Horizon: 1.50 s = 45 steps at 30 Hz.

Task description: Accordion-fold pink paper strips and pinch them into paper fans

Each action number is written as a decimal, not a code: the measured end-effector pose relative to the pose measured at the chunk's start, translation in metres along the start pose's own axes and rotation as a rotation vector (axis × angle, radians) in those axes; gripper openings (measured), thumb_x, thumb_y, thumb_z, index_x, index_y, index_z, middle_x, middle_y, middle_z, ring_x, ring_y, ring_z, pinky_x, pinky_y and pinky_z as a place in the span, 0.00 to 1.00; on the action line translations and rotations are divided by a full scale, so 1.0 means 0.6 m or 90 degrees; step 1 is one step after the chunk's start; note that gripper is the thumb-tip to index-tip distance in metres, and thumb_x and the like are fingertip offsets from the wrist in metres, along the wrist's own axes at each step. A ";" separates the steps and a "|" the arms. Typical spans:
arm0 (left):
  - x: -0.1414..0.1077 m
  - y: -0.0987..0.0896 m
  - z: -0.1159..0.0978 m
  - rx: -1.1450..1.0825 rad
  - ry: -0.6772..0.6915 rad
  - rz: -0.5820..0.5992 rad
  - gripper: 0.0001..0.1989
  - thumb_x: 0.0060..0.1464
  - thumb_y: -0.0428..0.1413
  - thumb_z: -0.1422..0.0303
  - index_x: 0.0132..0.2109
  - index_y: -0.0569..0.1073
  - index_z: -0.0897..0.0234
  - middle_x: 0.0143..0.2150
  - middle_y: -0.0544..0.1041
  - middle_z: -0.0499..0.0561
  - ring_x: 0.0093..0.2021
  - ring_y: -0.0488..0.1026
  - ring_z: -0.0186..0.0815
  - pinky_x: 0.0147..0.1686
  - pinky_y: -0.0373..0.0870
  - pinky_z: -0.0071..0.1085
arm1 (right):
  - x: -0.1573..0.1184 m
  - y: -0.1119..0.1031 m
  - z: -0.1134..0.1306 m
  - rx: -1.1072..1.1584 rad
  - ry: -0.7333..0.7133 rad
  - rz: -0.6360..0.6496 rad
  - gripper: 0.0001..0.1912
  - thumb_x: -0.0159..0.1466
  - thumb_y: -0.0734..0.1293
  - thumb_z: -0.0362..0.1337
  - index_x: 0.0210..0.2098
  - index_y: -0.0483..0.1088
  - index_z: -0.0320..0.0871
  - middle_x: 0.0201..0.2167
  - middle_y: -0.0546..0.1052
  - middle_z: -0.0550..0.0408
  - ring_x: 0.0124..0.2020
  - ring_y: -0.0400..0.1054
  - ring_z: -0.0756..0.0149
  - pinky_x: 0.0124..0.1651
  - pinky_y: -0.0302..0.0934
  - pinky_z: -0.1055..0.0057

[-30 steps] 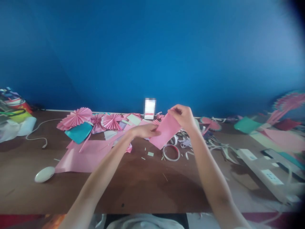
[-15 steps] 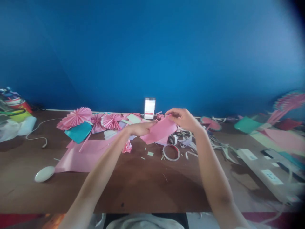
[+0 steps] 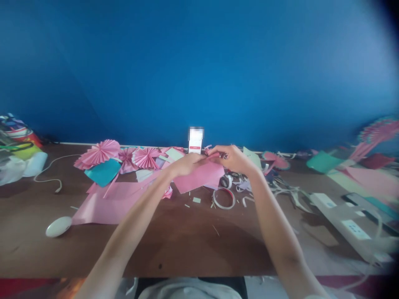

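Observation:
A pink paper sheet (image 3: 199,176) is held between my two hands above the middle of the brown table (image 3: 183,241). My left hand (image 3: 188,163) grips its upper left part, with the fingertips partly hidden. At its upper right edge, my right hand (image 3: 229,157) pinches the paper, where a folded strip shows between the hands. Just below and to the right lies a roll of tape (image 3: 223,198). A lit phone (image 3: 195,141) stands behind my hands.
Pink paper fans (image 3: 101,153), a teal sheet (image 3: 102,172) and a large pink sheet (image 3: 106,203) lie left, near a white mouse (image 3: 58,226). To the right are tangled white strips (image 3: 289,191) and a power strip (image 3: 352,228).
My right hand has moved left and slightly down, closer to my left hand. The pink sheet has shifted left and its lower edge has swung down.

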<state>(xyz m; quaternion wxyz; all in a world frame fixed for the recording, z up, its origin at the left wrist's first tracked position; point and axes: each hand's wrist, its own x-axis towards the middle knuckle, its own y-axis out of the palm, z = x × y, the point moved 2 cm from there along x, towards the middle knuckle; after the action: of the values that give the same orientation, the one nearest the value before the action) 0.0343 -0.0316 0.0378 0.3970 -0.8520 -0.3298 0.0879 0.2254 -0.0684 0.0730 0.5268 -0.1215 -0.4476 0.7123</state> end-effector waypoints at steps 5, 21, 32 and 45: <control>-0.002 0.005 0.002 0.000 -0.006 0.054 0.19 0.65 0.44 0.57 0.51 0.70 0.64 0.54 0.73 0.57 0.50 0.70 0.41 0.47 0.63 0.33 | 0.001 0.003 0.000 -0.035 -0.013 0.005 0.12 0.64 0.63 0.40 0.38 0.79 0.51 0.37 0.81 0.58 0.30 0.70 0.65 0.33 0.58 0.69; -0.006 0.006 0.008 0.003 -0.061 0.168 0.25 0.65 0.40 0.52 0.52 0.70 0.65 0.51 0.74 0.58 0.45 0.72 0.40 0.40 0.65 0.31 | 0.009 0.024 -0.014 -0.032 -0.068 0.076 0.11 0.63 0.64 0.36 0.38 0.79 0.50 0.35 0.81 0.57 0.33 0.70 0.65 0.36 0.58 0.68; -0.004 0.006 0.008 0.025 -0.040 0.150 0.24 0.65 0.41 0.53 0.51 0.72 0.64 0.50 0.75 0.56 0.45 0.72 0.41 0.42 0.64 0.33 | 0.008 0.026 -0.021 -0.009 -0.051 0.137 0.14 0.66 0.61 0.38 0.43 0.78 0.50 0.37 0.80 0.57 0.33 0.69 0.65 0.35 0.58 0.70; -0.018 -0.017 0.023 0.065 -0.082 0.151 0.23 0.64 0.41 0.52 0.38 0.71 0.65 0.40 0.75 0.53 0.36 0.70 0.36 0.35 0.61 0.31 | -0.003 -0.008 -0.028 -0.079 -0.038 0.020 0.14 0.67 0.62 0.43 0.46 0.77 0.52 0.48 0.79 0.55 0.37 0.72 0.63 0.39 0.62 0.66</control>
<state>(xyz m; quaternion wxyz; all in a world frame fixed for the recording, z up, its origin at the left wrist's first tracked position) 0.0154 -0.0250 0.0351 0.4045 -0.8563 -0.2470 0.2054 0.2399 -0.0614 0.0665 0.4935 -0.1395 -0.5044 0.6947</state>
